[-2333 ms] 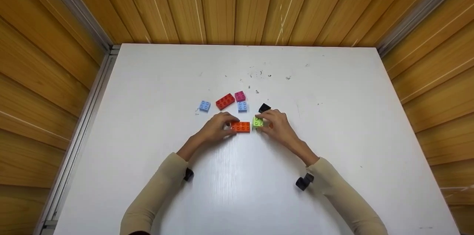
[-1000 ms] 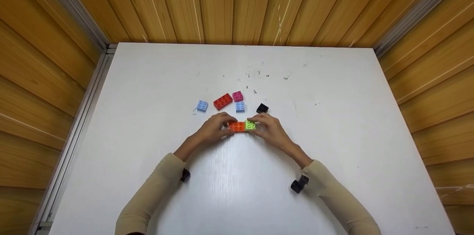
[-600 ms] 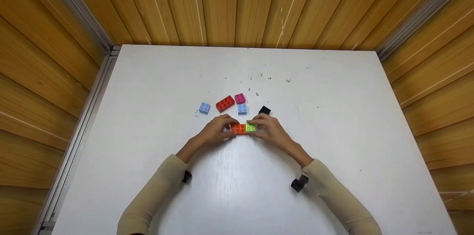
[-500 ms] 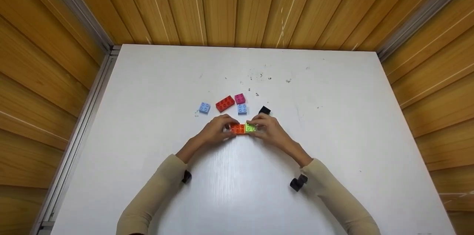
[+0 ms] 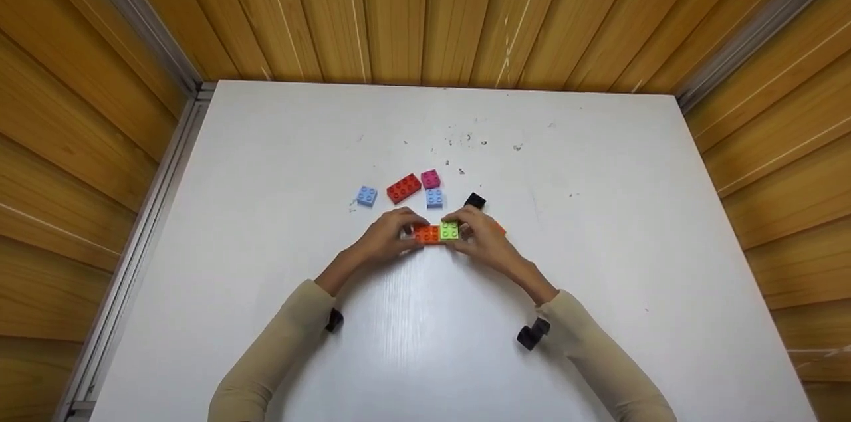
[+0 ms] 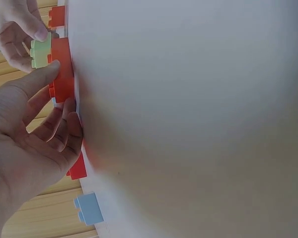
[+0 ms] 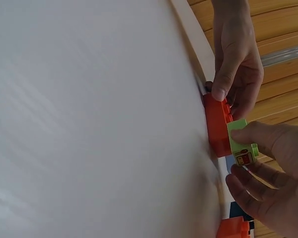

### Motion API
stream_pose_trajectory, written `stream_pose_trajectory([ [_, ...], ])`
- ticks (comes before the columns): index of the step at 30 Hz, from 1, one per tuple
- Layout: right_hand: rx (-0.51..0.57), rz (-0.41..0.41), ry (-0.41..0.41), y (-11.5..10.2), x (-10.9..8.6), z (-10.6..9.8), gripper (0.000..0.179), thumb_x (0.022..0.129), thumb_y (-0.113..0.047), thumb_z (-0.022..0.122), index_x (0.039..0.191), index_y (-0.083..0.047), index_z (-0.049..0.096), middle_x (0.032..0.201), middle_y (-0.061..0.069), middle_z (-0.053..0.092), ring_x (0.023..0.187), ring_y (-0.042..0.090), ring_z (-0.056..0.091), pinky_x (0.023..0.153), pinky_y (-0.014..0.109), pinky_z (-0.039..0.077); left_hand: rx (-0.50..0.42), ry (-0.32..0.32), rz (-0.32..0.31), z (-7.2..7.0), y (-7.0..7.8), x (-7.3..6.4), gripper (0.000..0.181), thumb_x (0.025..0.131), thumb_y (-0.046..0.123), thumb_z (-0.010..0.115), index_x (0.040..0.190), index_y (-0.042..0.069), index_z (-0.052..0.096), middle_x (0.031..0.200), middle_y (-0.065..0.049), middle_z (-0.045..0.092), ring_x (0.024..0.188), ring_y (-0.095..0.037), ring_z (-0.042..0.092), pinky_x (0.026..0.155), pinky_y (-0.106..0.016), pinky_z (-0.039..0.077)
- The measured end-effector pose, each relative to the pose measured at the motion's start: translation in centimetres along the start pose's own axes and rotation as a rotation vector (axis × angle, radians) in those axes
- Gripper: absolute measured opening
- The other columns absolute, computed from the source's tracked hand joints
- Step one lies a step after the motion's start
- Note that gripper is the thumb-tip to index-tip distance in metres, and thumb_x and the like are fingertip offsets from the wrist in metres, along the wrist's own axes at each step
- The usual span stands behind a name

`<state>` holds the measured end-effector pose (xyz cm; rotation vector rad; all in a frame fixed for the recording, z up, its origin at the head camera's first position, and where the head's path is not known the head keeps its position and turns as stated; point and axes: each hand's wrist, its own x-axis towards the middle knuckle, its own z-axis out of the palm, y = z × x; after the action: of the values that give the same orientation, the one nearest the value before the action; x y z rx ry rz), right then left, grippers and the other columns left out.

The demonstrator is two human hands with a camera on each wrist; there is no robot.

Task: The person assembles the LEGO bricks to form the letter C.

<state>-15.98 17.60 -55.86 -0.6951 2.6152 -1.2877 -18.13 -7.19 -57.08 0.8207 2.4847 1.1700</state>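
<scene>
My left hand [image 5: 391,233] grips the left end of a long orange brick [image 5: 427,234] lying on the white table. In the left wrist view its thumb [image 6: 47,77] presses the studded side of the orange brick. A square light green brick [image 5: 449,230] sits on the orange brick's right end. My right hand [image 5: 485,239] pinches the green brick, with the thumb [image 7: 256,133] flat on its side; a printed picture shows on one green face in the right wrist view. Partly hidden behind my right hand lies a second orange brick [image 5: 499,228].
Beyond the hands lie a red brick [image 5: 404,189], a magenta brick [image 5: 430,179], two light blue bricks, one at the left [image 5: 367,196] and one near the middle [image 5: 434,198], and a black brick [image 5: 475,201]. Wood-panelled walls [image 5: 392,10] enclose the white table [image 5: 266,143].
My right hand has brought the green brick leftward onto the orange brick's right end. Its fingers now cover less of the green brick, and the second orange brick shows behind that hand.
</scene>
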Motion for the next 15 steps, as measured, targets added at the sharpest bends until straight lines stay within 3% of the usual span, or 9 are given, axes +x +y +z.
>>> stream_pose_trajectory([
  [7, 0.092, 0.024, 0.047, 1.0, -0.2, 0.8, 0.046, 0.086, -0.005, 0.080, 0.129, -0.004, 0.063, 0.125, 0.014, 0.065, 0.103, 0.024, 0.064, 0.091, 0.038, 0.057, 0.019, 0.000, 0.002, -0.1, 0.2, 0.4, 0.038, 0.089, 0.012, 0.078, 0.125, 0.005, 0.070, 0.113, -0.013, 0.070, 0.100, -0.026, 0.064, 0.087, -0.038, 0.053],
  [15, 0.165, -0.005, 0.099, 1.3, -0.5, 1.6, 0.040, 0.085, -0.004, 0.080, 0.123, -0.001, 0.066, 0.122, 0.017, 0.068, 0.100, 0.031, 0.067, 0.089, 0.036, 0.059, 0.034, 0.007, 0.008, 0.0, 0.2, 0.1, 0.037, 0.089, 0.012, 0.078, 0.125, 0.004, 0.070, 0.112, -0.012, 0.069, 0.097, -0.025, 0.064, 0.085, -0.038, 0.054],
])
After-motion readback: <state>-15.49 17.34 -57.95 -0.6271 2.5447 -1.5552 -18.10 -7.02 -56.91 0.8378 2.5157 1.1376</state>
